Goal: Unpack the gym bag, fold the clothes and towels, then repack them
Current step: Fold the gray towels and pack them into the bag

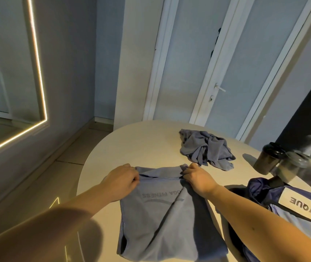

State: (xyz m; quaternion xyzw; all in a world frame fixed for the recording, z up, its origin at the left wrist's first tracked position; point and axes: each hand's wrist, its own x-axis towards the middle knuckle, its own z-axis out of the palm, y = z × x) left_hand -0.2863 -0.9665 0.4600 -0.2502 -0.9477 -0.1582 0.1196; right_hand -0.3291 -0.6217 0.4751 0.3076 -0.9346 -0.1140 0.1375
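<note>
A blue-grey towel [162,220] printed with fitness lettering lies spread on the pale round table [139,146], partly folded. My left hand [121,181] pinches its far left corner. My right hand [198,178] grips its far right corner. A second blue-grey cloth [205,148] lies crumpled farther back on the table. The navy and light-blue gym bag [290,208] stands at the right, beside my right forearm.
Two lidded cups stand at the table's right edge, a dark one [268,160] and a paler one [292,165]. White doors [226,63] rise behind the table. A lit mirror [9,72] hangs on the left wall above a tiled floor.
</note>
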